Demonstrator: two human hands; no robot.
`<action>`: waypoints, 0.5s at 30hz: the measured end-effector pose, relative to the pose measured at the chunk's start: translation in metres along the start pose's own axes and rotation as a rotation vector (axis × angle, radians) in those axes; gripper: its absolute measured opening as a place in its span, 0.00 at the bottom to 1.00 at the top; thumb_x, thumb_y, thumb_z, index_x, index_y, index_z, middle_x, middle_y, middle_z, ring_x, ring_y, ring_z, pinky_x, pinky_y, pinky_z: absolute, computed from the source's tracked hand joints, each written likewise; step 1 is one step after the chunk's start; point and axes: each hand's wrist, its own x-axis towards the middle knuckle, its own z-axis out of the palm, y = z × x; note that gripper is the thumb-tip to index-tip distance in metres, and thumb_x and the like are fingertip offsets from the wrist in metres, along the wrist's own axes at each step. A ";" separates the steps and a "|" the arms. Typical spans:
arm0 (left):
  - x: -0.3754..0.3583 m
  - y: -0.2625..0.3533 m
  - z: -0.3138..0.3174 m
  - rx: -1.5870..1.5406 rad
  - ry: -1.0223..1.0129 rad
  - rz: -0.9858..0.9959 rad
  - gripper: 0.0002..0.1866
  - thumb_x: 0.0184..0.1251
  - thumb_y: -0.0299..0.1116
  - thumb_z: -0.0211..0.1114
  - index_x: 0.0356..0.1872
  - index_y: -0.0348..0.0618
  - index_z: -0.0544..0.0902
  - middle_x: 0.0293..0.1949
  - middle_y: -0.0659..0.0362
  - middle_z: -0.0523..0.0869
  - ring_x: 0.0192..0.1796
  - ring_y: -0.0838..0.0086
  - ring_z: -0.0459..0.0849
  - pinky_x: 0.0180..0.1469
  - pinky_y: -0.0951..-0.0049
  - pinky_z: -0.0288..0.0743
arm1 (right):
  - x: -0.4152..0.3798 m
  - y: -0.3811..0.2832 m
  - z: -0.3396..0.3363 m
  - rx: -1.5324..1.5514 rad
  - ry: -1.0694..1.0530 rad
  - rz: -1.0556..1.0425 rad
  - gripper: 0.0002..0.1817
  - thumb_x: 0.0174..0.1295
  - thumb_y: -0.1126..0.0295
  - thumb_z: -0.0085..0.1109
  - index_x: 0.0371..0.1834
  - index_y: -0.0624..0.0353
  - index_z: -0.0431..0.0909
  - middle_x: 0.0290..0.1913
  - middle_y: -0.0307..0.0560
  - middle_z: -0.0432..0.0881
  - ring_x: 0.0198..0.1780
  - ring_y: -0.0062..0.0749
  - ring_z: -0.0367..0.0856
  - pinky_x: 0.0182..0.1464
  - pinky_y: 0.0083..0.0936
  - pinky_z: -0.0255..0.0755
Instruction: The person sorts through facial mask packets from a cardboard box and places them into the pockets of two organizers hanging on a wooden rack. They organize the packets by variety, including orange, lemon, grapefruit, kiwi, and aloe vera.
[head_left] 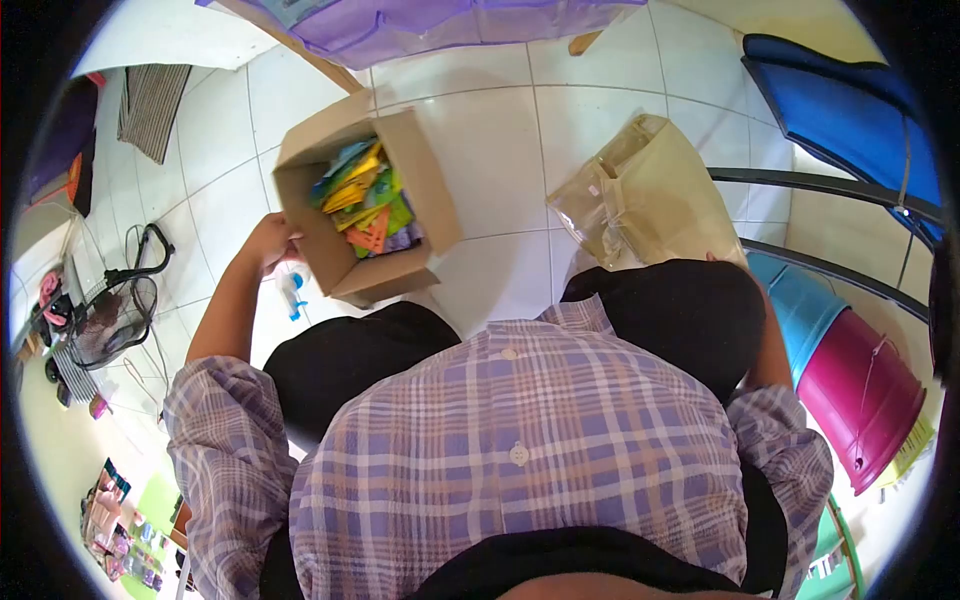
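A cardboard box point(437, 190) stands tilted on the tiled floor with its top flaps open. Inside lie several colourful flat packets point(365, 195), mostly yellow, green, orange and blue. My left hand point(270, 243) is closed at the box's left side, its fingers at the cardboard edge. To the right, a tan translucent plastic bag point(670, 195) rests on the floor, its opening facing up and left. Only a small part of my right hand point(727, 257) shows beside the bag's lower edge; my knee hides most of it, and its fingers cannot be made out.
Near my left knee sits a small white and blue bottle point(292, 292). Blue and magenta buckets point(860, 385) stand at right, below black metal bars point(830, 185) and a folded blue item point(840, 120). A fan point(115, 320) is at left; purple fabric point(450, 30) hangs ahead.
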 end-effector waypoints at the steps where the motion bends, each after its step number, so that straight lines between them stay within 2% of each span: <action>1: -0.001 -0.012 -0.018 0.005 0.005 -0.007 0.15 0.63 0.25 0.58 0.50 0.30 0.78 0.41 0.46 0.86 0.38 0.59 0.89 0.40 0.60 0.87 | -0.001 0.006 0.011 0.047 0.024 0.052 0.25 0.69 0.44 0.52 0.48 0.56 0.81 0.44 0.45 0.86 0.45 0.32 0.84 0.48 0.34 0.77; 3: -0.002 -0.035 -0.051 -0.134 0.106 -0.009 0.14 0.65 0.24 0.57 0.50 0.30 0.77 0.42 0.46 0.86 0.38 0.60 0.89 0.40 0.61 0.87 | 0.000 0.006 0.025 0.160 0.054 0.127 0.25 0.69 0.45 0.52 0.49 0.56 0.81 0.44 0.45 0.86 0.45 0.33 0.84 0.48 0.34 0.78; 7: -0.010 -0.069 -0.091 -0.160 0.239 0.002 0.14 0.66 0.25 0.57 0.51 0.32 0.77 0.42 0.46 0.86 0.40 0.60 0.89 0.40 0.61 0.87 | -0.006 0.030 0.062 0.311 0.079 0.194 0.24 0.70 0.46 0.51 0.49 0.57 0.81 0.45 0.45 0.86 0.45 0.33 0.84 0.48 0.34 0.78; 9: -0.012 -0.076 -0.100 -0.123 0.392 0.002 0.15 0.70 0.31 0.58 0.52 0.35 0.77 0.44 0.47 0.86 0.37 0.60 0.89 0.40 0.62 0.87 | -0.007 0.037 0.072 0.375 0.084 0.205 0.24 0.70 0.47 0.51 0.50 0.58 0.80 0.45 0.46 0.85 0.46 0.33 0.84 0.48 0.33 0.79; 10: -0.015 -0.074 -0.102 -0.111 0.382 0.005 0.15 0.70 0.31 0.58 0.52 0.35 0.77 0.44 0.47 0.86 0.37 0.60 0.89 0.40 0.62 0.87 | -0.008 0.040 0.078 0.402 0.086 0.211 0.24 0.70 0.48 0.51 0.50 0.58 0.80 0.45 0.46 0.85 0.46 0.33 0.84 0.48 0.33 0.79; 12: -0.015 -0.066 -0.109 0.250 0.456 -0.105 0.20 0.72 0.45 0.58 0.51 0.37 0.79 0.42 0.48 0.87 0.33 0.61 0.89 0.40 0.64 0.86 | -0.008 0.045 0.086 0.469 0.091 0.213 0.23 0.71 0.48 0.51 0.50 0.58 0.80 0.46 0.46 0.85 0.46 0.33 0.84 0.48 0.33 0.79; 13: -0.027 -0.037 -0.095 0.259 0.449 -0.102 0.20 0.72 0.45 0.58 0.51 0.37 0.79 0.42 0.48 0.87 0.33 0.61 0.89 0.40 0.64 0.86 | -0.009 0.046 0.090 0.504 0.089 0.213 0.23 0.71 0.49 0.51 0.51 0.59 0.80 0.46 0.46 0.85 0.46 0.33 0.84 0.48 0.33 0.79; 15: -0.070 0.053 -0.037 1.243 0.409 -0.504 0.26 0.69 0.53 0.60 0.48 0.36 0.82 0.39 0.48 0.89 0.39 0.61 0.90 0.40 0.60 0.83 | -0.011 0.047 0.092 0.588 0.092 0.213 0.23 0.71 0.50 0.51 0.51 0.59 0.79 0.46 0.47 0.85 0.46 0.33 0.84 0.48 0.33 0.79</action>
